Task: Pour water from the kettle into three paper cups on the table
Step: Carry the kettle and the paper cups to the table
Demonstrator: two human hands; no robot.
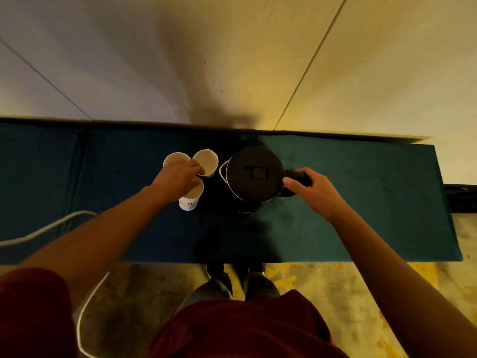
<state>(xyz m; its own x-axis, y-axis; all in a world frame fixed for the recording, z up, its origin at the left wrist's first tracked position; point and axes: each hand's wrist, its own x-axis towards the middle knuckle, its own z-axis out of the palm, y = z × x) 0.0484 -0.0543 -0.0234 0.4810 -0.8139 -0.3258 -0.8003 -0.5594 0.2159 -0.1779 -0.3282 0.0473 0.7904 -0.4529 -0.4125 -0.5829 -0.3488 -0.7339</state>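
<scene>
The black kettle (254,174) stands on the desk (361,202), near the back edge and about halfway along it. Its lid is closed and its spout points at the cups. The right hand (313,188) has its fingers (290,181) curled round the handle (296,177), most likely to get a good hold before lifting. Three paper cups (206,160) stand close together just beside the kettle, so the water has only a short way to go. I cannot tell if any water is in them yet. The left hand (178,178) lies over the cups with bent fingers touching their rims, perhaps to keep them from tipping. A white cord (38,231) runs across the front left corner of the desk.
</scene>
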